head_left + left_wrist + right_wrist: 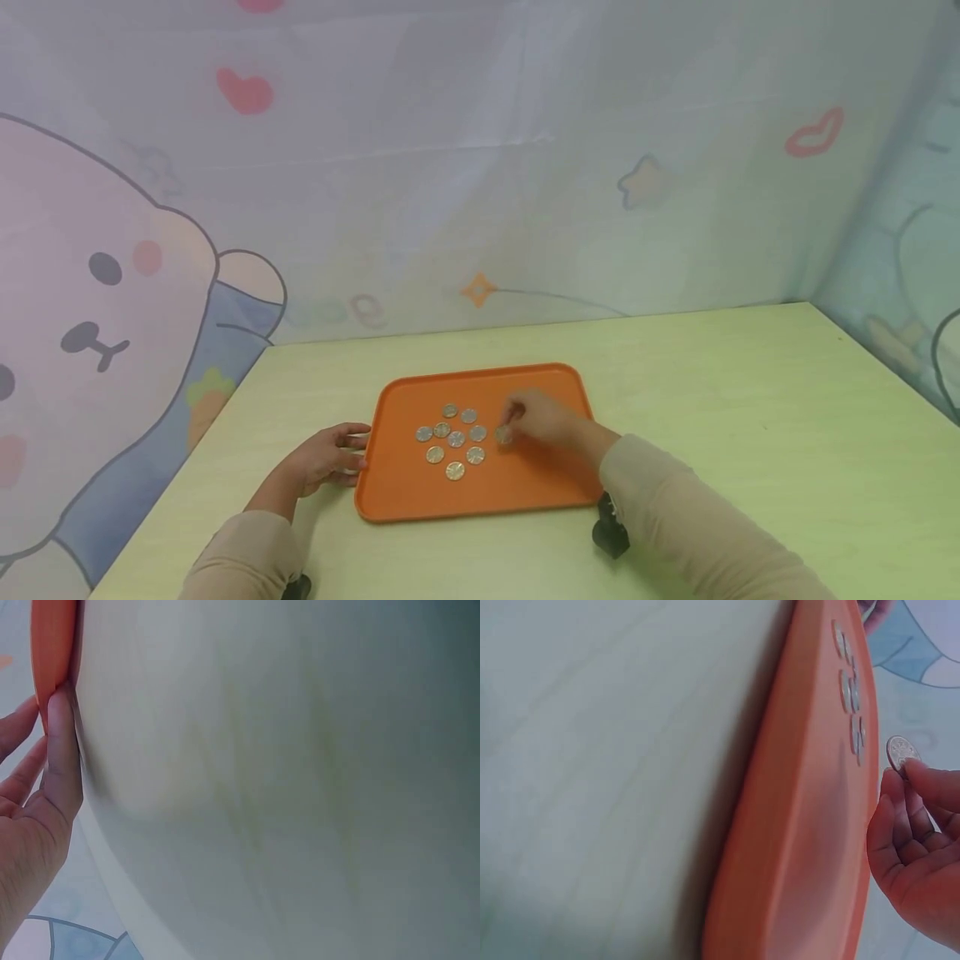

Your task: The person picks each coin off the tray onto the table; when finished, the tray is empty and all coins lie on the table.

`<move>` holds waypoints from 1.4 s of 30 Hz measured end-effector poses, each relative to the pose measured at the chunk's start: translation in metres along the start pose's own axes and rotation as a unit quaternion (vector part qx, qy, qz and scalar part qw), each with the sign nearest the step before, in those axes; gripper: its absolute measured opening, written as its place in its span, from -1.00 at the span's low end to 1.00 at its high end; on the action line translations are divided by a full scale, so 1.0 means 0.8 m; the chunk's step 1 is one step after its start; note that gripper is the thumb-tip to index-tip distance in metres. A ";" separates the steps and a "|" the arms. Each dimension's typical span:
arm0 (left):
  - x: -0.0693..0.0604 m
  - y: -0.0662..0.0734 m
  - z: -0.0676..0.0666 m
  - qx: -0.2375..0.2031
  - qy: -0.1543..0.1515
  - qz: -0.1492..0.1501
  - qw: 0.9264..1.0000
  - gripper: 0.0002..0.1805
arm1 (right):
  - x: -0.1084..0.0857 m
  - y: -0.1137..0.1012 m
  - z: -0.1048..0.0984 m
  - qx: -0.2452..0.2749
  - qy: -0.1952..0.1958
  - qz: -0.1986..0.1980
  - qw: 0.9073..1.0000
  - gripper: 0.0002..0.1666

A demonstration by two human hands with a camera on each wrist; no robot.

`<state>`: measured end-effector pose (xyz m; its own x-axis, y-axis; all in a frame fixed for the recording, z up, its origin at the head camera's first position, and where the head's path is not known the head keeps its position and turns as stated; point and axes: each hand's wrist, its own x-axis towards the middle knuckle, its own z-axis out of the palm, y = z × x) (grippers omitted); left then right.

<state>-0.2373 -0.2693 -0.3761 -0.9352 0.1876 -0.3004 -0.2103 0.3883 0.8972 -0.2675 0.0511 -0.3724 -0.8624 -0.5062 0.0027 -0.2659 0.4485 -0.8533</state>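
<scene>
On an orange tray (408,496), several round silvery coins (456,439) lie flat in a loose cluster. My right hand (543,421) is over the tray, right of the cluster, pinching one coin (901,754) between thumb and fingertips. In the right wrist view that coin is tilted on edge, held up off the tray surface. My left hand (330,457) rests beside the tray's left rim with its fingers spread. The left wrist view has the thumb (64,742) touching the tray's orange rim (52,652), the fingers extended alongside it.
The tray lies on a pale yellow-green table (720,417). A printed cloth backdrop (450,192) with a cartoon bear hangs behind it, and another cloth panel stands at the right. A dark cable (937,358) hangs near the right side.
</scene>
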 end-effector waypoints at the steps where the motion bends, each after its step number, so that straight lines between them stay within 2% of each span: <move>1: 0.000 0.000 0.000 0.001 0.001 -0.001 1.000 -0.36 | -0.001 0.000 -0.003 0.009 -0.001 -0.004 1.000 -0.88; 8: 0.007 0.003 0.001 0.000 0.004 -0.004 1.000 -0.39 | -0.007 0.004 -0.028 0.067 -0.006 -0.023 0.997 -0.90; 13: 0.009 0.003 0.000 -0.002 0.003 -0.006 1.000 -0.37 | -0.008 0.013 -0.044 0.066 0.012 -0.033 0.997 -0.90; 22: 0.008 0.000 0.002 -0.001 0.006 -0.006 1.000 -0.37 | -0.017 0.028 -0.067 0.104 0.041 0.001 0.994 -0.88; 33: 0.005 0.003 -0.001 -0.003 0.001 -0.006 1.000 -0.36 | -0.028 0.042 -0.102 0.100 0.055 -0.015 0.993 -0.83; 42: -0.001 0.006 0.000 0.000 0.004 -0.011 1.000 -0.36 | -0.042 0.051 -0.134 0.065 0.087 0.012 0.994 -0.79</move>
<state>-0.2373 -0.2674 -0.3714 -0.9325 0.1720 -0.3177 -0.2311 0.3920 0.8905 -0.2957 0.1652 -0.3515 -0.9326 -0.3555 0.0617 -0.1958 0.3551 -0.9141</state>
